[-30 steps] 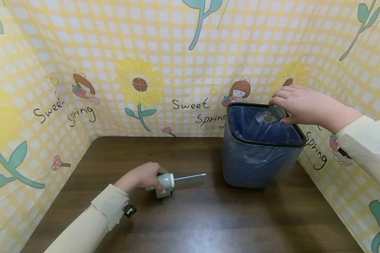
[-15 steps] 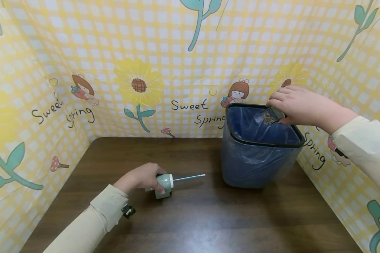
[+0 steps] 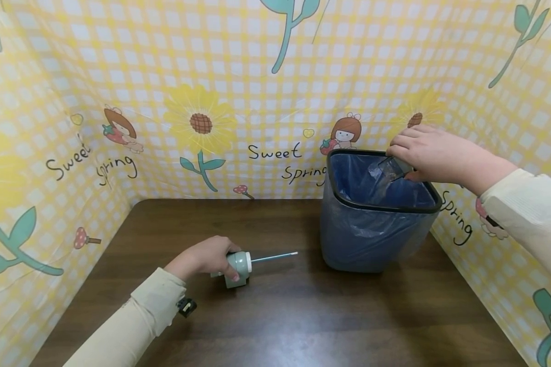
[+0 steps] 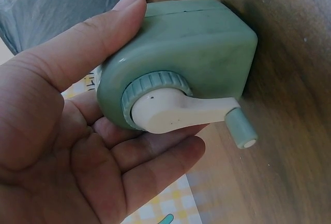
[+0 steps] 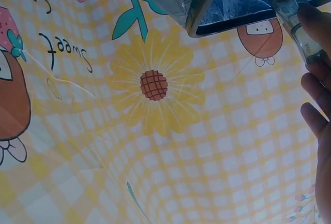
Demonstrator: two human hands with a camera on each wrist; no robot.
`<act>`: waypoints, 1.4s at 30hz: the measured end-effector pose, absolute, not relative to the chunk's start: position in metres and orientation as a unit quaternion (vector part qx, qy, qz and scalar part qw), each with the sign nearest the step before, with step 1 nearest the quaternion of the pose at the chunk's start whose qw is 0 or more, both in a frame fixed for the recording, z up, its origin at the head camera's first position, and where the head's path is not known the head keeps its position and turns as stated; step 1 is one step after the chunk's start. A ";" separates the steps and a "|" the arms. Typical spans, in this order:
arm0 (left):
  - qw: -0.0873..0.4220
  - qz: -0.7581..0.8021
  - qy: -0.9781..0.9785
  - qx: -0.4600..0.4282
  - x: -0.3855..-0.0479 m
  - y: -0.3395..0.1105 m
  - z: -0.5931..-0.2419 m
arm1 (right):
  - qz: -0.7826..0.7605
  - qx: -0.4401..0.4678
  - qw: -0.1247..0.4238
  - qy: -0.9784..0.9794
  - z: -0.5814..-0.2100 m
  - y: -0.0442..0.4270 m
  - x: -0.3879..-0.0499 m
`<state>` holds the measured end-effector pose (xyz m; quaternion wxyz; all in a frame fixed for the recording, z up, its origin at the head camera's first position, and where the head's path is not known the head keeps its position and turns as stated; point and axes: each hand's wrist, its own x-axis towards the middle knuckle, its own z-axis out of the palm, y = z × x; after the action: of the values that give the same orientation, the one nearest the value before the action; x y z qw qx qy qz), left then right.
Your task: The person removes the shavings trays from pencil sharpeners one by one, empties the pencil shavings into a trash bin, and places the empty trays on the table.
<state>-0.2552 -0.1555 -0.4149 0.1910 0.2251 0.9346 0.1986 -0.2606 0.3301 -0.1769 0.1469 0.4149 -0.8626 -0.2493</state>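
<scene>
Fingers of the left hand (image 3: pixel 206 256) grip a green plastic crank-handled sharpener (image 3: pixel 241 263) on the brown wooden table (image 3: pixel 275 316), a slim blue pencil (image 3: pixel 275 257) jutting from it. The right hand (image 3: pixel 429 152) pinches a tilted translucent box (image 3: pixel 393 167) at the mouth of a blue-lined, black-rimmed bin (image 3: pixel 362 239).

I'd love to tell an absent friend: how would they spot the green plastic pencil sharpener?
On the dark brown wood-grain table, look left of the black-rimmed blue bin. There, the person's left hand holds the green plastic pencil sharpener. Only it has a white crank and a thin blue-green pencil sticking out.
</scene>
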 end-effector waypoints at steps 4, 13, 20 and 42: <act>0.191 0.201 0.934 0.225 -0.256 -0.156 -0.415 | -0.252 0.416 0.146 -0.862 -0.177 0.330 -0.260; 0.193 0.201 0.934 0.224 -0.257 -0.156 -0.416 | -0.281 0.417 0.138 -0.853 -0.173 0.329 -0.258; 0.189 0.204 0.934 0.224 -0.257 -0.157 -0.417 | -0.323 0.426 0.141 -0.833 -0.173 0.330 -0.257; 0.186 0.204 0.935 0.223 -0.255 -0.156 -0.415 | -0.382 0.471 0.184 -0.774 -0.175 0.324 -0.258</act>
<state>-0.2549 -0.1561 -0.4150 0.1864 0.2233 0.9349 0.2035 -0.2582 0.3236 -0.1751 0.1844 0.4706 -0.7739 -0.3816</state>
